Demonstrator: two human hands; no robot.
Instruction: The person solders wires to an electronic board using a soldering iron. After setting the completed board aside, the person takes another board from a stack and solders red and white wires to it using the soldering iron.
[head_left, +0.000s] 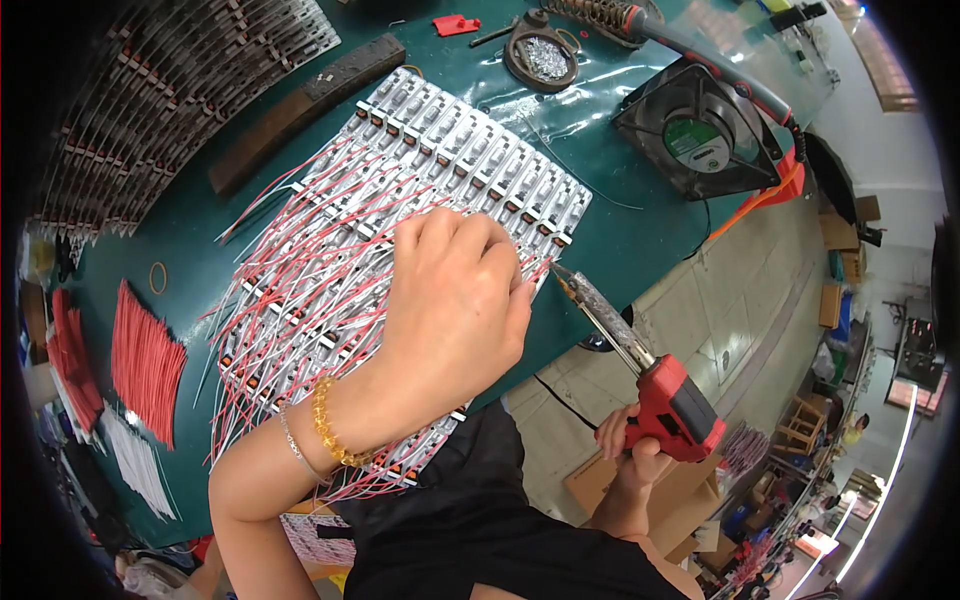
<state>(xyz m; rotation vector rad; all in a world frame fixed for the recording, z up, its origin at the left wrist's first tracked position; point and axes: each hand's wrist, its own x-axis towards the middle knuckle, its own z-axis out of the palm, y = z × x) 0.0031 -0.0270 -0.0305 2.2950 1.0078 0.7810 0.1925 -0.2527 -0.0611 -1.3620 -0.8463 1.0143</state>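
A panel of white circuit boards (480,140) in slanted rows lies on the green table, with many thin red and white wires (300,270) fanning out from it to the left. My left hand (455,285) rests over the panel's right part, its fingers curled down and pressed together. Whatever the fingertips pinch is hidden beneath the hand. In my right hand (640,450), off the table's edge, is a red and black soldering gun (675,405). Its thin metal tip points up and left, close to the panel's right edge, just beyond my left fingers.
Stacked boards (180,90) fill the far left, beside a dark bar (305,115). Red wires (145,365) and white wires (135,455) lie at left. A round dish of silvery bits (543,58), a fan (690,130) and another soldering iron (700,55) stand at far right.
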